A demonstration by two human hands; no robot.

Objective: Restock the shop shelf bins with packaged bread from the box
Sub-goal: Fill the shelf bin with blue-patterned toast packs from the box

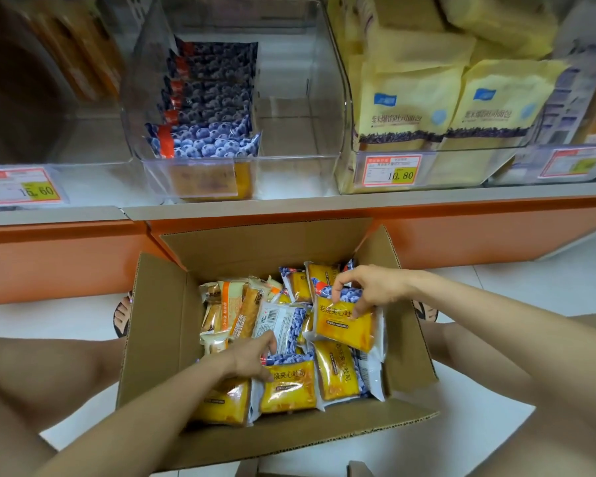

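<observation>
My left hand (252, 356) sinks its fingertips between packs (279, 321); I cannot tell what they hold. My right hand (369, 290) covers the top of the yellow pack (344, 325) it pinches. The box (152, 339) hides most of my feet (123, 313) at 9 and 3 o'clock. The label (203, 177) on the middle bin (324, 160) at 12 o'clock is blurred.

Light: soft, even, indoor, seemingly from above. White floor (496, 287) bright, near washed out. Shadows faint and soft-edged. Top-left corner dim, brown, murky.

Glare: pale streaks on the clear bin (324, 108) walls; small glints on the film of the packs (289, 390) in the box (159, 321).

Focus: best mid-frame, pack print legible. Edges soft: left price tag (21, 189) smeared, far-right tag (572, 163) unreadable.

Wide-angle bend: shelf edge (289, 204) bows; left forearm (145, 418) swells toward the lower corner.
</observation>
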